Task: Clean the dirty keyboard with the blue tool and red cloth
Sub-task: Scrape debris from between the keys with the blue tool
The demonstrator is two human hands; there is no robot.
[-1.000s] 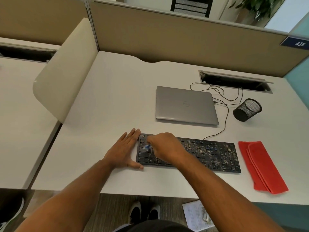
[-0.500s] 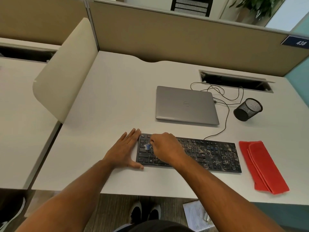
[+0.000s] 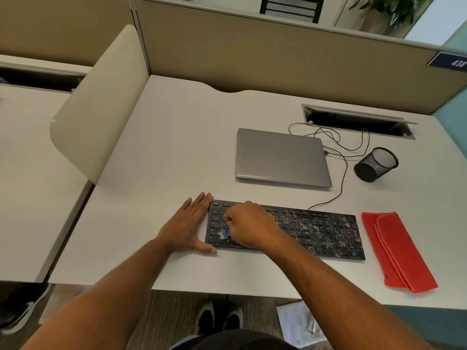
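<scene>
Head view: a black keyboard (image 3: 303, 228) lies along the front edge of the white desk (image 3: 177, 147), a little right of the middle. Its right 2 thirds are speckled with pale crumbs and dust, while the keys at its left end look darker and cleaner.

The left hand (image 3: 188, 224) lies flat on the desk with straight fingers, palm down, pressed against the keyboard's left end; the thumb runs along the keyboard's front left corner. It holds nothing.

The right hand (image 3: 249, 224) is curled over the left part of the keyboard, fingers pinching a small blue tool (image 3: 225, 232). The tool's pale tip touches the keys near the keyboard's front left corner; most of the tool is hidden by the fingers, so its shape cannot be told.

A folded red cloth (image 3: 396, 251) lies flat near the desk's front right corner, just beside the right end of the keyboard and apart from it. Neither hand touches it.

Behind the keyboard, toward the back of the desk, sits a shut grey laptop (image 3: 281, 157). To its right a black mesh pen cup (image 3: 376, 164) lies tipped on its side. A thin black cable (image 3: 341, 173) runs from the keyboard's back edge, past the laptop, to a cable slot (image 3: 358, 122) at the back right edge.

On the floor below the front edge lie sheets of paper (image 3: 295, 324), and 2 dark shoes (image 3: 218, 320) show
</scene>
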